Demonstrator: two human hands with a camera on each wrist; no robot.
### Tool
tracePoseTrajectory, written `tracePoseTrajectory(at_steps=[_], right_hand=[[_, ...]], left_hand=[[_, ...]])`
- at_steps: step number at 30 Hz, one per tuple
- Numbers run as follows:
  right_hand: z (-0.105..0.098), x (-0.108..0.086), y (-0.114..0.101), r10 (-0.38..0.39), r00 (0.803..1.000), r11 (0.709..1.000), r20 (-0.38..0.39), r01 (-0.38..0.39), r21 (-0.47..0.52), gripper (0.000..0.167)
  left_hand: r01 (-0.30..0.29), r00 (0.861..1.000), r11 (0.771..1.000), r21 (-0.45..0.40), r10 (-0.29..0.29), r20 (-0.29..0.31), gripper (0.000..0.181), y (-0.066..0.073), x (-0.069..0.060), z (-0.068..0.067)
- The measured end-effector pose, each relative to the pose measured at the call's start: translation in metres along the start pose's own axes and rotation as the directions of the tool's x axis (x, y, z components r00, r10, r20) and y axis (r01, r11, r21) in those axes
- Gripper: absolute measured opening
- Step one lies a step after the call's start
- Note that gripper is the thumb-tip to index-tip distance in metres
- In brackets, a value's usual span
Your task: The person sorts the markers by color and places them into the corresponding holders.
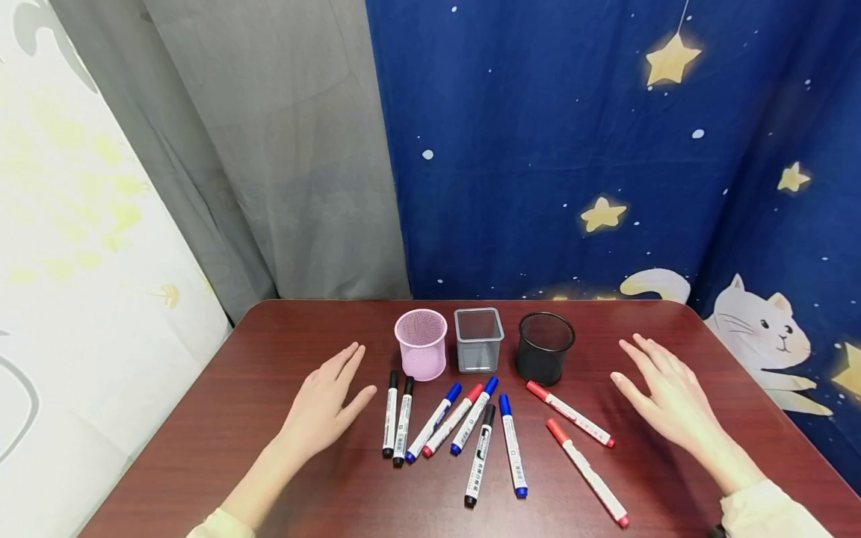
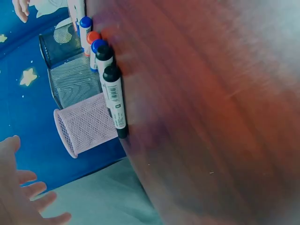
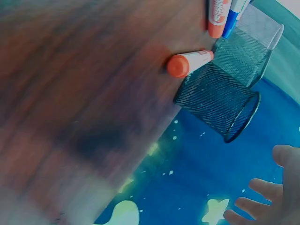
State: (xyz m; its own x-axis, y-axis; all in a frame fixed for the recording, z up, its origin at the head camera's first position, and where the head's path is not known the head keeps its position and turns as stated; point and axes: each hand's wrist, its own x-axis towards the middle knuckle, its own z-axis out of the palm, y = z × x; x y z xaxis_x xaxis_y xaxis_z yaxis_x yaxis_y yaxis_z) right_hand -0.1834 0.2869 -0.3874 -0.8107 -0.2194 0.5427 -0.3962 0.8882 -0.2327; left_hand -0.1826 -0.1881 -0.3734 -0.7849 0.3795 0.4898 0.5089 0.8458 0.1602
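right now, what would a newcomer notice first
Probably the pink cup, grey cup and black cup, standing in a row left to right. Nine markers lie on the table before them, between the left hand and right hand. Behind, toward the right, hangs a starry blue curtain.

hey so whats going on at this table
Nothing is being held right now: the person's left grip and right grip are both open, one on each side of the markers. Three black-capped markers, three blue-capped markers and three red-capped markers lie loose on the table. Beyond them stand a round pink mesh cup, a square grey one and a round black one.
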Motion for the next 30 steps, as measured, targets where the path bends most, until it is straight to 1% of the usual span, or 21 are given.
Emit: tracePoseTrajectory(at_steps=[4, 8, 11, 14, 19, 25, 27, 30], right_hand=[[-0.001, 0.011, -0.008, -0.042, 0.998, 0.999, -0.053, 0.043, 0.014, 0.047], [0.001, 0.021, -0.018, -0.094, 0.991, 0.995, -0.098, 0.097, 0.021, 0.043], [0.002, 0.028, -0.025, -0.121, 0.986, 0.992, -0.118, 0.125, 0.026, 0.040], [0.005, 0.034, -0.033, -0.148, 0.979, 0.988, -0.138, 0.154, 0.032, 0.038], [0.011, 0.044, -0.046, -0.205, 0.966, 0.976, -0.158, 0.213, 0.039, 0.037], [0.023, 0.054, -0.065, -0.278, 0.951, 0.955, -0.137, 0.289, 0.067, 0.035], [0.029, 0.057, -0.071, -0.308, 0.943, 0.945, -0.128, 0.318, 0.073, 0.034], [0.038, 0.061, -0.080, -0.361, 0.924, 0.924, -0.125, 0.372, 0.090, 0.033]], left_hand=[[-0.034, 0.998, 0.997, -0.073, 0.031, -0.052, 0.058, -0.002, 0.014, 0.000], [-0.066, 0.994, 0.987, -0.144, 0.052, -0.099, 0.055, -0.005, 0.027, 0.001], [-0.090, 0.990, 0.977, -0.191, 0.067, -0.124, 0.054, -0.006, 0.036, 0.003], [-0.096, 0.989, 0.970, -0.224, 0.067, -0.134, 0.053, -0.007, 0.043, 0.005], [-0.083, 0.991, 0.963, -0.257, 0.053, -0.121, 0.052, -0.012, 0.056, 0.008], [-0.047, 0.997, 0.960, -0.277, 0.028, -0.072, 0.052, -0.023, 0.072, 0.018], [-0.033, 0.998, 0.959, -0.280, 0.017, -0.060, 0.052, -0.027, 0.076, 0.023], [-0.012, 0.999, 0.957, -0.291, 0.000, -0.044, 0.053, -0.031, 0.081, 0.030]])
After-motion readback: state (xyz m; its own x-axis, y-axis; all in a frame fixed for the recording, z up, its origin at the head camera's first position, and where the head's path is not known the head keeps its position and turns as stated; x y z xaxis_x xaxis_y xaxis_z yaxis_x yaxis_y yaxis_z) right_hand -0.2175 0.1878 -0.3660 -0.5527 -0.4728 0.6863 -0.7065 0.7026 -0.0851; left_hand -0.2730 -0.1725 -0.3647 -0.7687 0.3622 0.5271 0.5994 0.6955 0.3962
